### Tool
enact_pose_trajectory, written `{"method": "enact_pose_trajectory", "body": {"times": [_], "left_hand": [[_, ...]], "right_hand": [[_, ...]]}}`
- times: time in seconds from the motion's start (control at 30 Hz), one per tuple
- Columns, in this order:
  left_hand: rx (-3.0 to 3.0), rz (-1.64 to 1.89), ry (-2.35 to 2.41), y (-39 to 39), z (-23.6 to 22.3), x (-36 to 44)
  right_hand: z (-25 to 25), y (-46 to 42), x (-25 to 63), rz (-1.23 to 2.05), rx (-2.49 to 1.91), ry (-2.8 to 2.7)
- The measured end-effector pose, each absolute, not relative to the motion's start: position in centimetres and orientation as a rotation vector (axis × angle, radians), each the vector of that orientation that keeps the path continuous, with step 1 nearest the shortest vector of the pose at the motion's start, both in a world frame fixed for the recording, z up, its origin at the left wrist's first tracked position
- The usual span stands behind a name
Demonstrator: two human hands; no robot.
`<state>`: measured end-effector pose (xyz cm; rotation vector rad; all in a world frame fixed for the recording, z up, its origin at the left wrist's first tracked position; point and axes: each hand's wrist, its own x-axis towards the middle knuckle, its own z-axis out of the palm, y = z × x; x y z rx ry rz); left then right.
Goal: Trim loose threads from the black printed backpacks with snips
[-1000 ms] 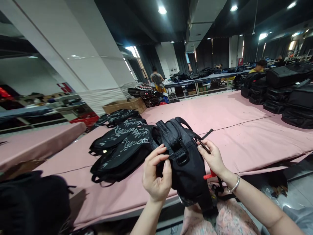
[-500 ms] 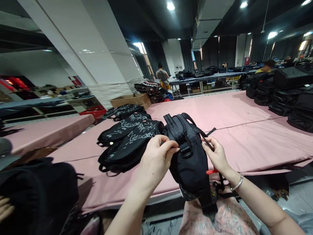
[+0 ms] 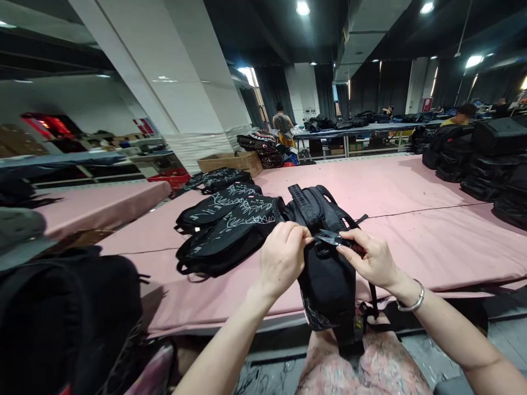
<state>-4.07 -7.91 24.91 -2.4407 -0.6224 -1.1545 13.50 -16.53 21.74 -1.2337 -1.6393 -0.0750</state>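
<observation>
A black backpack [image 3: 329, 282] rests on the pink-covered table's near edge, a strap and a buckle ring on its upper part. My left hand [image 3: 286, 255] is closed in a pinch beside that ring; whatever lies between the fingertips is too small to make out. In my right hand [image 3: 373, 258] are thread snips [image 3: 328, 238], gripped shut in the fingers, with the blades pointing left at the left fingertips. Most of the snips' handle is hidden by the fingers.
Black backpacks with white line drawings [image 3: 234, 233] lie left of my hands. Another black bag [image 3: 69, 318] stands at the near left. Stacked black bags [image 3: 481, 159] sit at the far right, and a cardboard box [image 3: 230, 162] beyond the table [image 3: 395, 189]. Several people work in the background.
The snips have swung up in my right hand, their blades now at my left fingertips. My left hand keeps its pinch near the ring. The view has turned slightly left.
</observation>
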Motion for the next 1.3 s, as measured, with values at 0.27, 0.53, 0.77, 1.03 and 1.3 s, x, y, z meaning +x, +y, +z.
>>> {"method": "enact_pose_trajectory", "body": {"times": [0.27, 0.53, 0.77, 1.03, 1.3], "left_hand": [[-2.556, -1.275, -0.681, -7.7, 24.5, -4.0], [-2.505, -1.192, -0.711, -7.9, 24.8, -3.9], [-2.469, -1.177, -0.692, -8.0, 24.9, -3.7], [-2.645, -1.499, -0.756, -8.2, 25.1, -3.8], [-2.673, -3.009, -0.708, -9.2, 24.3, -8.3]], "right_hand": [[24.5, -16.1, 14.7, -0.142, -1.255, -1.920], [26.1, -14.7, 16.1, -0.043, -1.155, -2.053], [26.0, -13.9, 16.6, 0.013, -1.103, -2.112], [26.0, -13.6, 16.7, -0.041, -1.094, -2.118], [22.8, -15.0, 15.2, 0.106, -1.062, -1.739]]}}
